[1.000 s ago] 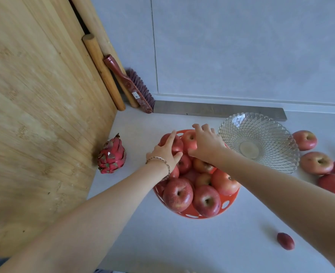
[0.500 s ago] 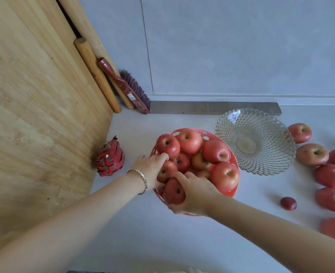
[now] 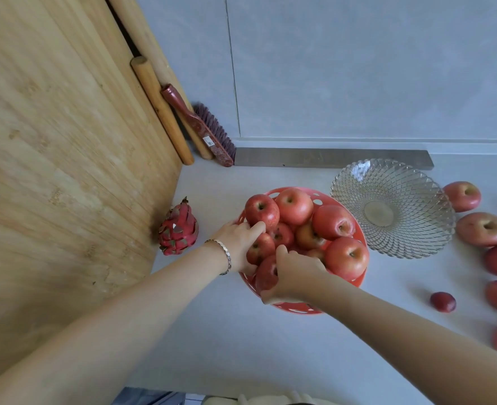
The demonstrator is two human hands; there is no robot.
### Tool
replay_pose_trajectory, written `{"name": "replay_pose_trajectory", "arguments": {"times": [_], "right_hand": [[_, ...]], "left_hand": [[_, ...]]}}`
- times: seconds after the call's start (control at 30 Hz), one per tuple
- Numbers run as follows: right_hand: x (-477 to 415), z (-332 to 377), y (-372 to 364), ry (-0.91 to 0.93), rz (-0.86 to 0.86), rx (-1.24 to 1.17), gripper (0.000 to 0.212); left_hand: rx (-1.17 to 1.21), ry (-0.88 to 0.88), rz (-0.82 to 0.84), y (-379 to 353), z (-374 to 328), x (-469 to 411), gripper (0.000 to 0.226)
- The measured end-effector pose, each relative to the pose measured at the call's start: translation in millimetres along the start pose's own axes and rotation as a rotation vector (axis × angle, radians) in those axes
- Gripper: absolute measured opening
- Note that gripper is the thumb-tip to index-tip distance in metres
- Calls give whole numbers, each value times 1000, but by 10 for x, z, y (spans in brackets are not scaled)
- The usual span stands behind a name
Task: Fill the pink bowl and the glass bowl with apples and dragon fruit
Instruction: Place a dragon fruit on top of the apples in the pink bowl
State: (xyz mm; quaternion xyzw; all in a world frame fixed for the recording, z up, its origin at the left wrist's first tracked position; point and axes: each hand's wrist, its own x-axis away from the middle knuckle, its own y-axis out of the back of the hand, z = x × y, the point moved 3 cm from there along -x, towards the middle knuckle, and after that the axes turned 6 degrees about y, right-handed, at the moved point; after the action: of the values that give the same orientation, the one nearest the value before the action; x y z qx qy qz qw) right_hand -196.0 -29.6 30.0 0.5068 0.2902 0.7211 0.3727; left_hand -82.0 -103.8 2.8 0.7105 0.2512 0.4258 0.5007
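Observation:
The pink bowl sits mid-counter, piled with several red apples. My left hand, a bracelet on its wrist, rests at the bowl's left rim with fingers touching an apple. My right hand is wrapped over an apple at the bowl's near edge. The glass bowl stands empty to the right of the pink one. A dragon fruit lies to the left, against the wooden board.
Several loose apples and a small dark red fruit lie at the right. A large wooden board leans on the left. Rolling pins, a red brush and a grey bar sit along the back wall.
My right hand came back from the bowl's far side to its near edge and closed over an apple there. My left hand slid down to the left rim.

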Motion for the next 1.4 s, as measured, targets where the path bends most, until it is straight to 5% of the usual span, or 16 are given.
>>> {"name": "replay_pose_trajectory", "arguments": {"times": [0.1,0.2,0.3,0.37,0.47,0.57,0.77,0.93,1.0,1.13,1.27,1.4], "right_hand": [[10,-57,-22,3,-2,-61,55],[23,-102,-27,31,-8,-65,66],[42,-189,56,65,-77,-128,79],[55,-285,127,94,-143,-227,73],[116,-418,202,88,-227,-313,53],[205,-454,239,99,-273,-359,38],[354,-619,292,76,-427,-479,21],[370,-562,501,101,-522,-609,12],[338,-396,613,142,-479,-696,24],[236,-47,786,218,-285,-1117,84],[240,-55,842,261,-434,-1481,66],[224,-280,795,202,-696,-1092,60]], "left_hand": [[74,37,29,-42,41,14,64],[584,119,20,45,156,129,53],[989,420,-359,146,530,255,24],[820,662,-586,131,871,309,32],[621,1000,-367,-63,1138,286,72],[542,1057,-214,-263,1168,222,84],[778,1137,-454,-262,1300,178,67],[1103,863,-769,208,944,370,53],[1212,648,-794,508,592,445,52],[1350,194,-682,878,-123,519,65],[1296,48,-568,862,-542,522,69],[1085,-8,-366,731,-493,416,83]]}}
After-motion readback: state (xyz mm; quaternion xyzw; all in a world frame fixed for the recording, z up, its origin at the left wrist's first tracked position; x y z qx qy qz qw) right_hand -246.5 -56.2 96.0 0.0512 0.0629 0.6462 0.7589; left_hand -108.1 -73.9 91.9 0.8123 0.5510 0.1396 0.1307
